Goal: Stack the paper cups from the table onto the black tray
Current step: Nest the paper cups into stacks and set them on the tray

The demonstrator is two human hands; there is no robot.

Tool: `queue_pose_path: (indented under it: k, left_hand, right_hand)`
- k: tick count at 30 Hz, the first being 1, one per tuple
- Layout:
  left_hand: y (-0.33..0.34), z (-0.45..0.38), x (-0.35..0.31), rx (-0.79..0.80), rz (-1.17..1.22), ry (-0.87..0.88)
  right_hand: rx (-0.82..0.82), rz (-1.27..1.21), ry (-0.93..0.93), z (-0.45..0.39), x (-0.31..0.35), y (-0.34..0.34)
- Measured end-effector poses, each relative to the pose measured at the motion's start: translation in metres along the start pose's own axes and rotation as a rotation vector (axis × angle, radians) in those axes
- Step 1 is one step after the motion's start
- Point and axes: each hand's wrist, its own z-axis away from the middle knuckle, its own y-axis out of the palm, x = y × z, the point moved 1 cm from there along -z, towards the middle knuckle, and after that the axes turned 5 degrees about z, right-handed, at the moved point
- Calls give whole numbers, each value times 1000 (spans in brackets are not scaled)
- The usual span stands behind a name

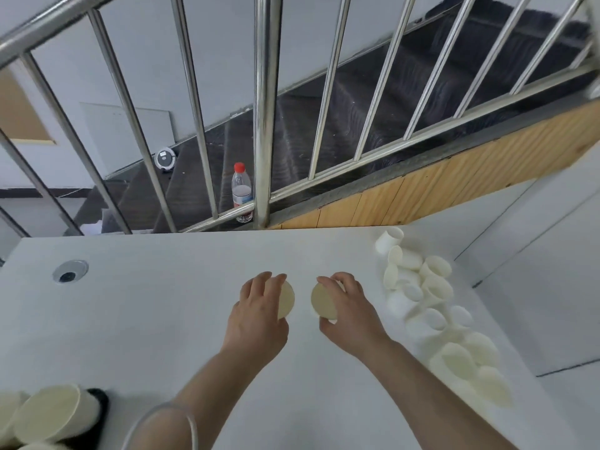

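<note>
Overhead, a steel railing [263,108] is seen crossing the upper view, with dark stairs behind it. Below it, a white worktop [162,303] is spread across the lower view. A heap of loose paper cups [435,306], mostly tipped on their sides, is piled along its right edge. At the lower left corner, the black tray [99,414] is partly seen, with cups [48,414] lying in it. Over the middle, one cup [287,298] is gripped by the left hand [256,316] and another cup [324,300] by the right hand [347,313], their open mouths facing each other, slightly apart. A bottle [242,190] is stood behind the rail.
</note>
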Motion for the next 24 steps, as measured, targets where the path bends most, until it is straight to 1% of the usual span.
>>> queue_pose_path:
  k: [5, 10, 16, 24]
  left_hand:
    - [-35, 56, 27, 21, 0, 48]
    - [-53, 91, 48, 7, -5, 51]
    - [-62, 125, 54, -45, 20, -1]
    - [-68, 170, 63, -108, 20, -76]
  right_hand:
    - [-27, -6, 30, 49, 54, 6]
    - [-45, -23, 2, 80, 90, 11]
    - [-64, -42, -64, 103, 113, 9]
    - [-19, -83, -153, 127, 131, 19]
